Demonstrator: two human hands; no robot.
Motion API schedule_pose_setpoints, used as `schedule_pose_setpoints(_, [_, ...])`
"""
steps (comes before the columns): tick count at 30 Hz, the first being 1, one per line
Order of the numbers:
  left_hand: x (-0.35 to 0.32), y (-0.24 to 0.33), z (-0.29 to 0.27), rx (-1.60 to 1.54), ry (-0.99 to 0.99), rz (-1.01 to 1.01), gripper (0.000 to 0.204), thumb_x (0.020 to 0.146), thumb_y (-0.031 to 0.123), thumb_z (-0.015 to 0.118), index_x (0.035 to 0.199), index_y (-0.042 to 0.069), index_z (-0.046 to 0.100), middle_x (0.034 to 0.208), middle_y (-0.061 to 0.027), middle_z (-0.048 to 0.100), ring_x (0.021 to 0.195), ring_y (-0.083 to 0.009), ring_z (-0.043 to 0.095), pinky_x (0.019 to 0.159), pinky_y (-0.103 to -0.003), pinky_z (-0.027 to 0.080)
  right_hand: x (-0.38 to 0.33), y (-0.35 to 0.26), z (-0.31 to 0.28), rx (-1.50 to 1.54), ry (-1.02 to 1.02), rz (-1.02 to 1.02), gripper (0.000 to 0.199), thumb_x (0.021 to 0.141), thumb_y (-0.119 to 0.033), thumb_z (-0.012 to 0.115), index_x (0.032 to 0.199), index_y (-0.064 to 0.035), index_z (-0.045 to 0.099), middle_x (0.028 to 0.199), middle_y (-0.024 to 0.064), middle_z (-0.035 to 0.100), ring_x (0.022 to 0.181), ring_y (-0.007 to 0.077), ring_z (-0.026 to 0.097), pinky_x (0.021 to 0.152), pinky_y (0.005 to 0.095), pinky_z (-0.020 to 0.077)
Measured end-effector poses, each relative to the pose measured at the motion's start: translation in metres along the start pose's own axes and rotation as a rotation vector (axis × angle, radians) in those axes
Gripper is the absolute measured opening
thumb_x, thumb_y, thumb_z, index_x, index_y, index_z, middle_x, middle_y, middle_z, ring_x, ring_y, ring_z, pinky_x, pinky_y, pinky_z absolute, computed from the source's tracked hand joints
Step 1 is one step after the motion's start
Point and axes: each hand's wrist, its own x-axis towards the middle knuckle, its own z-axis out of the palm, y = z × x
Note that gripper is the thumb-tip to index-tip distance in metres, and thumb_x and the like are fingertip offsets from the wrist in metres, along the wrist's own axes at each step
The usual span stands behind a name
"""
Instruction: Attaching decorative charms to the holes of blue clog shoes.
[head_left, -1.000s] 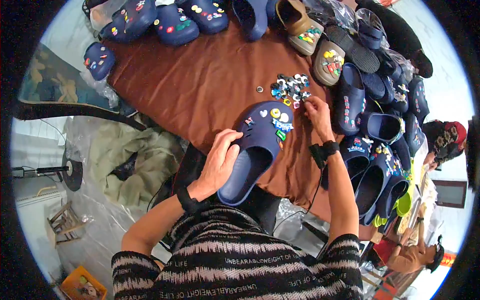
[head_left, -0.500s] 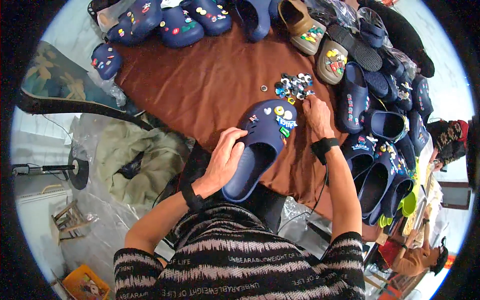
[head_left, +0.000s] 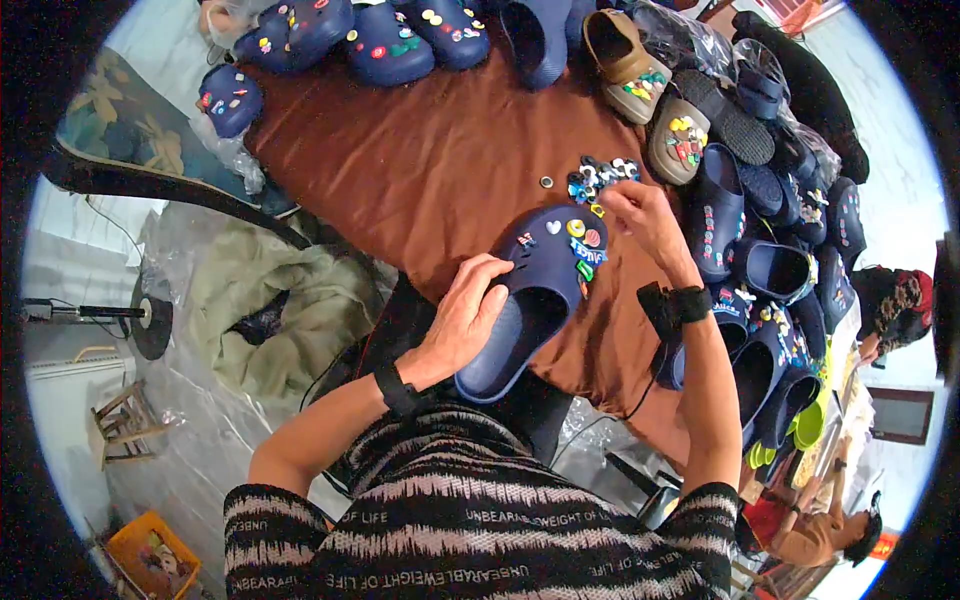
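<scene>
Navy clog [head_left: 540, 295] lies on the brown cloth [head_left: 420, 170], gripped at its side by the left hand [head_left: 468, 315]; the right hand [head_left: 640, 215] has lifted from the toe toward the charm pile [head_left: 598, 177], fingers pinched

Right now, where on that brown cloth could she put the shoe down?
The brown cloth lies bare between the top row of navy clogs and the navy clog that her left hand holds. The right side is crowded: charm pile, tan clogs, stacked navy clogs.

The right hand [head_left: 640, 215] hides whatever its fingertips pinch. The loose pile of charms [head_left: 598, 176] is too small to distinguish. The far navy clogs [head_left: 535, 25] are cut off by the rim.
</scene>
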Motion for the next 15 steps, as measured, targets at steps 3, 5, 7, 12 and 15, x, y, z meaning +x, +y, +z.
schedule_pose_setpoints(3, [0.000,-0.002,-0.002,-0.003,-0.006,-0.010,0.032,0.101,0.014,0.051,0.130,0.000,0.053,0.131,-0.0187,0.050,0.128,-0.0335,0.048,0.111,-0.040,0.036,-0.006,-0.047,0.022,0.009,-0.182,-0.071,0.021,0.095,-0.019,0.063,0.096,0.0008,0.070,0.076,0.0061,0.068,0.072,0.0150,0.062,0.065,0.0333,0.0502])
schedule_pose_setpoints(5, [0.002,-0.001,0.001,0.000,-0.036,-0.002,0.034,0.100,0.014,0.052,0.131,0.000,0.051,0.133,-0.0188,0.048,0.128,-0.0336,0.047,0.111,-0.040,0.036,-0.008,-0.056,0.040,0.060,-0.315,-0.229,0.020,0.095,-0.020,0.063,0.095,-0.0017,0.071,0.077,0.0084,0.069,0.073,0.0179,0.064,0.067,0.0347,0.0510])
schedule_pose_setpoints(7, [0.001,0.001,0.003,0.018,-0.038,0.009,0.036,0.100,0.015,0.053,0.132,0.000,0.050,0.133,-0.0188,0.047,0.128,-0.0338,0.047,0.111,-0.040,0.036,-0.008,-0.062,0.053,-0.020,-0.421,-0.251,0.018,0.093,-0.021,0.063,0.094,-0.0048,0.071,0.080,0.0141,0.069,0.076,0.0275,0.068,0.071,0.0390,0.0529])
schedule_pose_setpoints(12, [0.002,0.002,0.003,0.031,-0.064,-0.007,0.038,0.100,0.017,0.054,0.134,0.002,0.048,0.134,-0.0196,0.045,0.128,-0.0358,0.046,0.110,-0.041,0.037,-0.001,-0.064,0.053,-0.214,-0.429,-0.282,0.020,0.093,-0.024,0.062,0.095,-0.0065,0.072,0.085,0.0169,0.070,0.083,0.0353,0.069,0.073,0.0440,0.0530])
schedule_pose_setpoints(15, [0.001,0.003,0.003,0.046,-0.050,0.006,0.038,0.100,0.018,0.054,0.134,0.002,0.048,0.135,-0.0197,0.045,0.129,-0.0360,0.046,0.110,-0.041,0.037,0.000,-0.062,0.046,-0.208,-0.417,-0.266,0.021,0.094,-0.023,0.063,0.096,-0.0035,0.071,0.080,0.0162,0.069,0.075,0.0307,0.068,0.071,0.0411,0.0531])
